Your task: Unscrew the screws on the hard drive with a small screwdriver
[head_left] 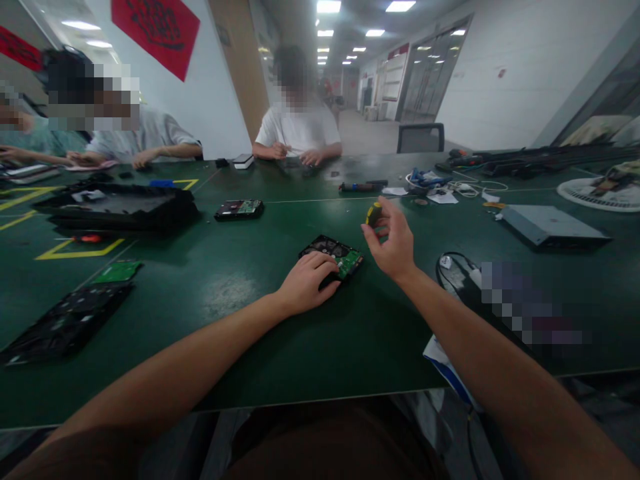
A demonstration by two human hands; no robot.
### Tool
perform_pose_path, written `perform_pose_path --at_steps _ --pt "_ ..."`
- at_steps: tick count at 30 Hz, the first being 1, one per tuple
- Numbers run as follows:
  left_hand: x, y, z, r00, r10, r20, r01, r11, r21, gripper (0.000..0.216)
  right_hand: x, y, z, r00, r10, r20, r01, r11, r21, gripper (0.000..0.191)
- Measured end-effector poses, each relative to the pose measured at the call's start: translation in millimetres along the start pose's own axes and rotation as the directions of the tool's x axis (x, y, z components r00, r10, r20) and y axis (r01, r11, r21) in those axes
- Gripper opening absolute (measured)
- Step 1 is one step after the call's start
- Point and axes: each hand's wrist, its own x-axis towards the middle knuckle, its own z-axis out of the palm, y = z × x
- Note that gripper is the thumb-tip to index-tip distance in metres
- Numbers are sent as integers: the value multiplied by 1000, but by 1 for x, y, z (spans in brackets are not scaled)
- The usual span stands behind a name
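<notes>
A hard drive (336,255) lies circuit side up on the green table (280,333) in front of me, its green board showing. My left hand (307,280) rests on its near edge, fingers curled over it. Just right of the drive and above it, my right hand (393,243) is closed round a screwdriver with a yellow and black handle (373,213), held upright with the handle end up. The screwdriver's tip is hidden by my hand.
A second hard drive (239,209) lies further back. Black device casings (120,207) and a flat black panel (65,323) with a green board (119,271) sit at the left. A grey box (547,227) and cables (450,183) are at the right. Other people sit across the table.
</notes>
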Motion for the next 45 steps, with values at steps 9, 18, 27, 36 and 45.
perform_pose_path --at_steps 9,18,27,36,45 --pt "3 1 -2 1000 -16 5 16 1000 -10 20 0 -1 3 996 10 90 -14 999 43 68" --pt "29 4 -16 988 -65 142 63 998 16 21 -1 -2 6 994 14 113 -16 1000 12 71" --pt "96 -3 -48 977 -165 132 190 961 -201 31 0 -5 3 988 12 154 -18 999 41 71" --pt "149 7 -32 914 -357 -191 174 772 -612 26 7 0 1 974 158 165 -176 979 104 58" --pt "141 5 -29 901 -424 92 293 439 -849 21 9 4 -2 819 194 540 -504 695 514 31"
